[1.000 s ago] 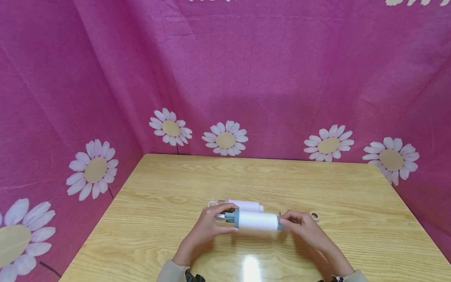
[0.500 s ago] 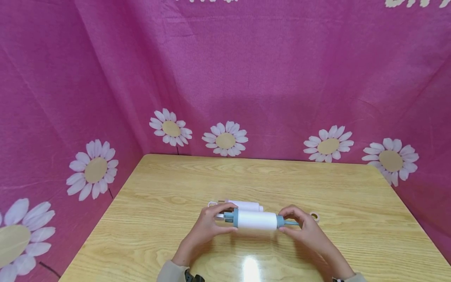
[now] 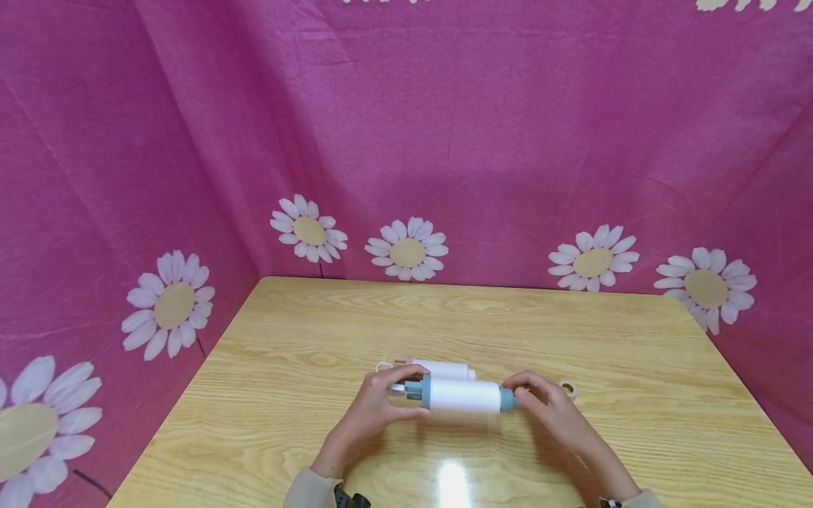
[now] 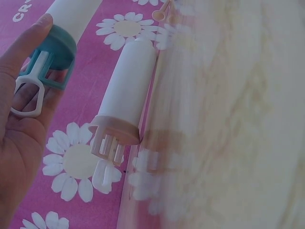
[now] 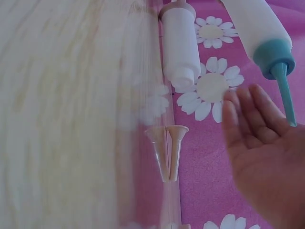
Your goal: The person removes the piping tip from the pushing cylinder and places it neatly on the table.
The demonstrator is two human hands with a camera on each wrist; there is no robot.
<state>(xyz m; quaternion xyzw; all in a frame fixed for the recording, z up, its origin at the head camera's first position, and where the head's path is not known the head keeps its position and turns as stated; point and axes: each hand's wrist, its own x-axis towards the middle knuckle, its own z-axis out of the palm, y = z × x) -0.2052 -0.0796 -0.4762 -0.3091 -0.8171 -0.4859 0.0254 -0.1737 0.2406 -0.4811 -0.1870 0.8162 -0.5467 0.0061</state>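
left hand (image 3: 375, 409): grips the plunger end of the white plastic icing syringe with teal caps (image 3: 461, 396), held level above the wooden counter (image 3: 635, 395) | right hand (image 3: 551, 413): fingers loose, apparently closing on teal nozzle (image 5: 285, 93) | advice: steady barrel, twist nozzle squarely | beyond: pale pink-capped syringe (image 3: 440, 369) lies flat

In the head view the right hand (image 3: 551, 413) covers the blue nozzle of the blue-capped tube (image 3: 462, 396), and whether its fingers pinch it cannot be told; the left hand (image 3: 371, 409) hides most of that tube's plunger end; the pink-capped tube (image 3: 438, 370) just beyond the hands is half hidden behind the held one; the small ring (image 3: 567, 388) past the right hand is too small to identify; both wrist views cut the blue-capped tube's body at the top edge; the table (image 4: 248, 119) beside the left hand is blurred.
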